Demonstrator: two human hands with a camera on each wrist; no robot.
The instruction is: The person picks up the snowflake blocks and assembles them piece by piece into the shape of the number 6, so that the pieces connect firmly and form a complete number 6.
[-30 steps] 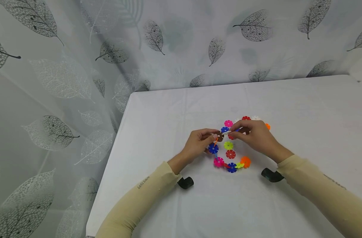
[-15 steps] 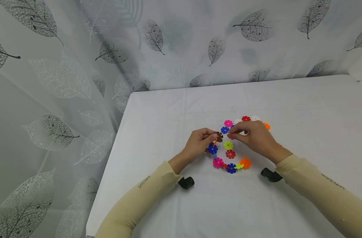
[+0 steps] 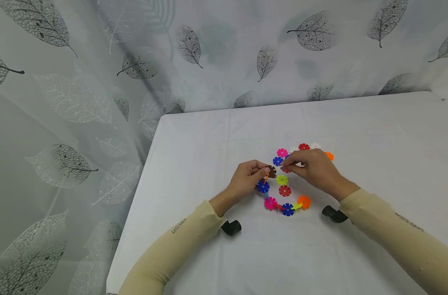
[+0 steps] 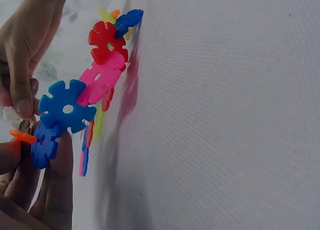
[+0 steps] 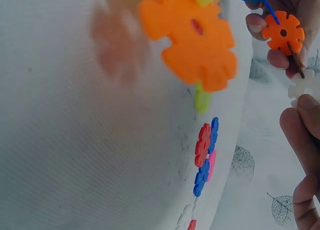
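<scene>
Notched plastic snowflake discs are slotted together into a curved chain. My left hand [image 3: 244, 180] holds its upper end, pinching about the brown disc [image 3: 271, 171] and the orange disc [image 5: 283, 32]. A white disc [image 5: 302, 87] is pinched between thumb and forefinger of my right hand [image 3: 312, 166]; it meets the brown disc's edge, and how deep it sits I cannot tell. From my left hand the chain hangs through a blue disc [image 3: 263, 186], a light blue disc [image 4: 67, 107], a pink disc [image 3: 270, 203] and others to a large orange disc [image 3: 304, 202].
Loose discs lie on the white-covered table [image 3: 194, 143]: a yellow-green disc [image 3: 282, 180], a red disc [image 3: 284, 191], a pink disc [image 3: 282, 153], and several others beyond and partly under my right hand. Behind the table hangs a leaf-patterned curtain [image 3: 224, 61].
The white disc turned from slanted to nearly edge-on against the brown disc, and less of it shows now. Both hands stay nearly in place; the chain's lower part has shifted slightly.
</scene>
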